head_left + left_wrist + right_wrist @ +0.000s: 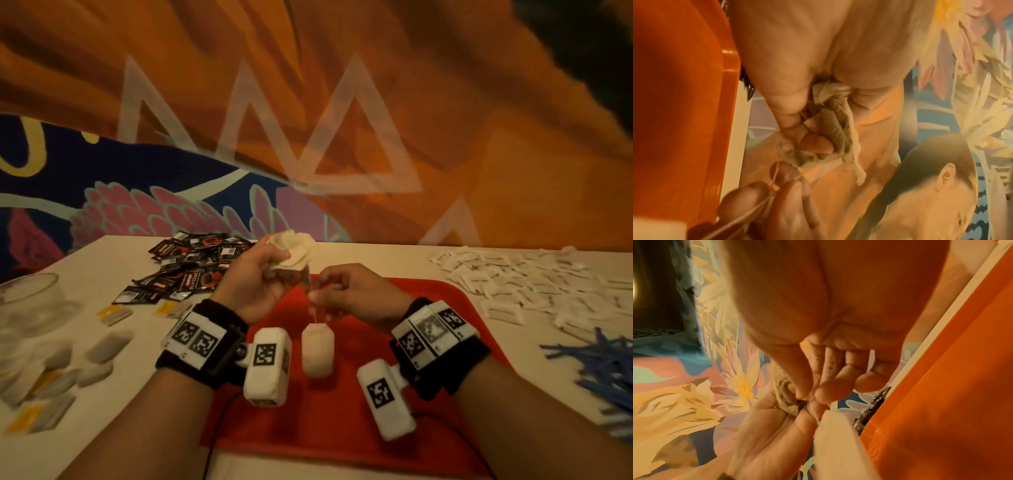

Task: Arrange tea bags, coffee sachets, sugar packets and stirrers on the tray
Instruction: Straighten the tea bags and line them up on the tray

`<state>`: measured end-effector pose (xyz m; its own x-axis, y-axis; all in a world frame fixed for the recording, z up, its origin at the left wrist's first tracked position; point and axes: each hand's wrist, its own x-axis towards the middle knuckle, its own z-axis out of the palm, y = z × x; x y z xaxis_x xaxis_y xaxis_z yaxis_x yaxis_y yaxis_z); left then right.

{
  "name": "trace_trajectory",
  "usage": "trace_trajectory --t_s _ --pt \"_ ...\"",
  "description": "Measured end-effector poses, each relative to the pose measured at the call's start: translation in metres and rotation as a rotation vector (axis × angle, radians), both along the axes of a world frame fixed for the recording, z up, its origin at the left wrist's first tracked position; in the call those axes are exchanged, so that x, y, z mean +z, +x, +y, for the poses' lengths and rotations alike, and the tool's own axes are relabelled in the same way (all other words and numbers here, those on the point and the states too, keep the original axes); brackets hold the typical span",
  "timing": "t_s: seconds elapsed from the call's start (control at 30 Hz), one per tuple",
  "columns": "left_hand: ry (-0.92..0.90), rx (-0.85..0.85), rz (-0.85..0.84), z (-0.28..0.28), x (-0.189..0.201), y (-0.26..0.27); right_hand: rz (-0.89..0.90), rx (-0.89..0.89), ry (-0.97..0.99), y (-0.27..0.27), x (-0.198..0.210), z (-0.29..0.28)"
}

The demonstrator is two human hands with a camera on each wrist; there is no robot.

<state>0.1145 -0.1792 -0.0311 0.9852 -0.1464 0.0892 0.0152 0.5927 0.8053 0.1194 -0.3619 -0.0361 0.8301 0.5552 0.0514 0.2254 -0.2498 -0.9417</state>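
Above the red tray (455,308), my left hand (270,274) grips a crumpled bunch of white tea bags (294,251). In the left wrist view its fingers curl round those tea bags (835,128). Just to its right, my right hand (320,291) pinches a thin string (314,308). One white tea bag (317,353) hangs from that string over the tray's middle. The right wrist view shows my right hand (807,396) pinching close against the left hand's bunch, with the hanging tea bag (838,444) a white blur below.
A pile of black coffee sachets (191,263) lies at the back left. White sugar packets (531,284) spread over the back right, with blue stirrers (603,363) nearer on the right. Loose tea bags (68,370) and a glass bowl (30,301) sit at the left.
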Motion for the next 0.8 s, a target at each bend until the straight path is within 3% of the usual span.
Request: trace_trajectory --t_s 0.13,0.27,0.4,0.63,0.8 --pt "-0.086 0.019 0.048 0.004 -0.005 -0.001 -0.056 -0.079 -0.068 0.001 -0.006 0.011" --pt "-0.070 0.048 0.089 0.013 -0.004 -0.004 0.079 0.000 -0.024 0.000 -0.004 0.019" --pt "-0.080 0.114 0.172 0.030 -0.009 -0.002 0.108 -0.044 0.061 0.003 0.011 0.017" --pt "-0.079 0.225 0.292 0.046 -0.014 -0.002 0.072 -0.098 0.174 0.011 0.043 0.021" --pt "-0.092 0.194 0.316 0.043 -0.013 -0.009 0.027 -0.136 0.237 0.014 0.053 0.027"
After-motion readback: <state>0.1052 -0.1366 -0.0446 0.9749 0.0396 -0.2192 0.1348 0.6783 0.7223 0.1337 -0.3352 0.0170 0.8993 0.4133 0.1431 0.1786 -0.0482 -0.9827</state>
